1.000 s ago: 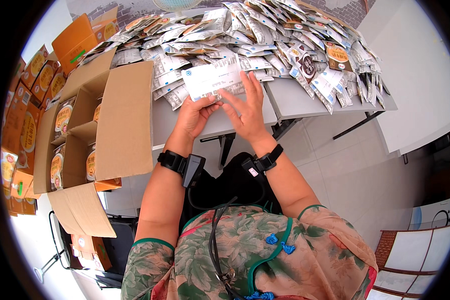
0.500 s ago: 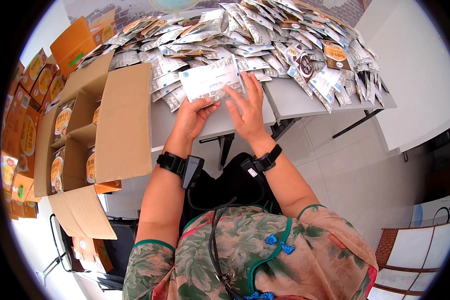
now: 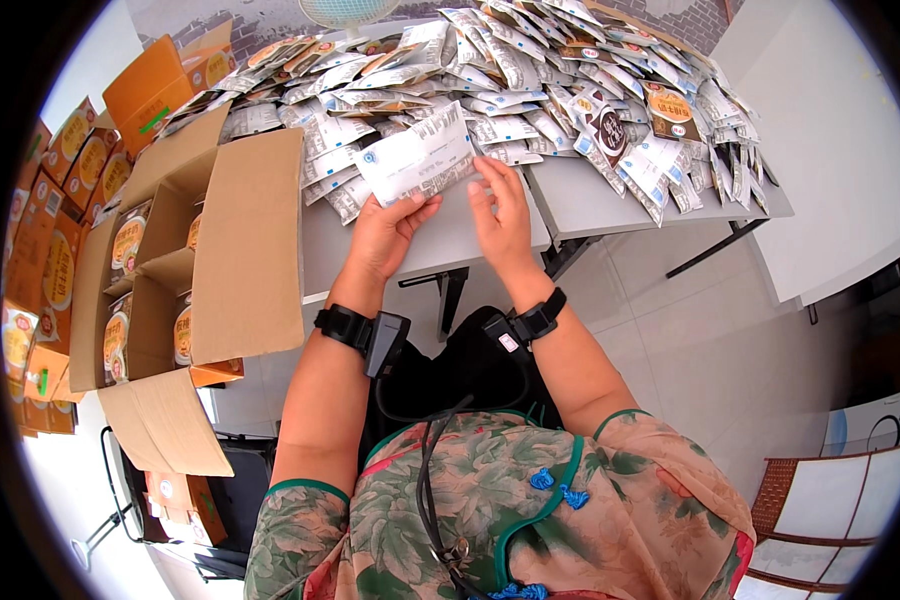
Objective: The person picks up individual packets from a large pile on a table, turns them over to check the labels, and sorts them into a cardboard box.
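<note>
One flat white-and-silver sachet (image 3: pixel 416 160) is held tilted above the grey surface (image 3: pixel 325 245), before a sachet heap (image 3: pixel 510 70). The left hand (image 3: pixel 381 238) has its fingers (image 3: pixel 404 208) pinched on the lower edge; the right hand (image 3: pixel 505 208) meets the right edge, whether gripping I cannot tell.

Held packet (image 3: pixel 415 162): glossy plastic-like film. Open carton (image 3: pixel 248 250): matt cardboard. Table (image 3: pixel 322 245): smooth, matt. Floor (image 3: pixel 670 330): shiny tile. Shirt (image 3: pixel 410 500): cloth. 2 wrist straps (image 3: pixel 342 323): matt.
</note>
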Action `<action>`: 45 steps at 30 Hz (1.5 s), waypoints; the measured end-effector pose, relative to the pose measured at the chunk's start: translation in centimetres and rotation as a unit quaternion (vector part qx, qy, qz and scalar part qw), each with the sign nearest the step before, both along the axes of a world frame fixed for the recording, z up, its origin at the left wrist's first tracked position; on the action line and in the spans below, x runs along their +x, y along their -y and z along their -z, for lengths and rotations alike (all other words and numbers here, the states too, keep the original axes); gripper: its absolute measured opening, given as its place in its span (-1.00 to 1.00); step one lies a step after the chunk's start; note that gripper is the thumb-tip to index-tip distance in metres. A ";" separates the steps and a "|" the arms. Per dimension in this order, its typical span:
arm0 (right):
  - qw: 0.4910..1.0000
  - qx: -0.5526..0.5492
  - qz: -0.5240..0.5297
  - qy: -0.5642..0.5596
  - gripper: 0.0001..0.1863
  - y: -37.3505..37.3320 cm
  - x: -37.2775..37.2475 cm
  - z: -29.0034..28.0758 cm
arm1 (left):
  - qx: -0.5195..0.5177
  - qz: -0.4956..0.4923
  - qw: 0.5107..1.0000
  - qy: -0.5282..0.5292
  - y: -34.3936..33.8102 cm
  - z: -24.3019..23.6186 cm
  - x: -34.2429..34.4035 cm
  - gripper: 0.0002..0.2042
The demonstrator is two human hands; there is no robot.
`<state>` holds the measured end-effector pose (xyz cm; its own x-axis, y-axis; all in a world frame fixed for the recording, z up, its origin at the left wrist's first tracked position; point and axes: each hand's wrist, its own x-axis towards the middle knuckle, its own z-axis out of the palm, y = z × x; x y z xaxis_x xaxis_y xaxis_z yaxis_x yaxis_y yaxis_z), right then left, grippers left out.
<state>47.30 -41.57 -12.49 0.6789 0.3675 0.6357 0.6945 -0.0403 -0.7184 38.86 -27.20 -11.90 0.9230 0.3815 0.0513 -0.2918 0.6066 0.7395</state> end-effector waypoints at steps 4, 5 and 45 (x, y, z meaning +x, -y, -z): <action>0.977 0.034 -0.144 -0.156 -0.50 0.1 -0.2 -0.5 | 0.122 -0.044 0.991 0.018 0.0 1.2 0.6 -0.64; 0.971 0.050 -0.163 -0.170 -0.50 0.0 -0.2 -0.3 | 0.194 -0.064 0.978 0.031 0.2 1.3 0.7 -0.60; 0.829 0.190 -0.357 -0.386 -0.54 1.8 2.7 0.1 | 0.204 -0.016 0.979 -0.022 0.7 0.8 -0.1 -0.71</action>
<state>50.00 -43.40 -12.59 0.6336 0.7231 0.2751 -0.2283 0.5145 -0.8265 38.76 -27.91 -12.73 0.9155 0.3665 0.1658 -0.2686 0.2500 0.9303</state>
